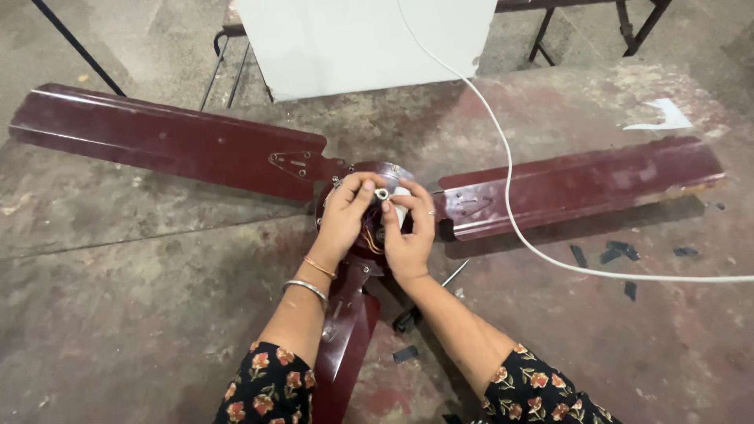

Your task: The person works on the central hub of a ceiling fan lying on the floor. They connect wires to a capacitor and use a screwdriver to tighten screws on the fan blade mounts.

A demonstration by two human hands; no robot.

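No packages, labels, signs or screens show here. The nearest candidates fail the test: a plain white board (365, 43) stands at the top of the view, rectangular and blank (nothing printed on its face that can be made out), and a torn white scrap (664, 116) lies flat on the worn surface at the upper right, irregular in shape, also unmarked.

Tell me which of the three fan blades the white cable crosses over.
The right-hand blade: the white cable runs down across its inner end near the hub. The left blade and the near blade between the forearms have no cable on them.
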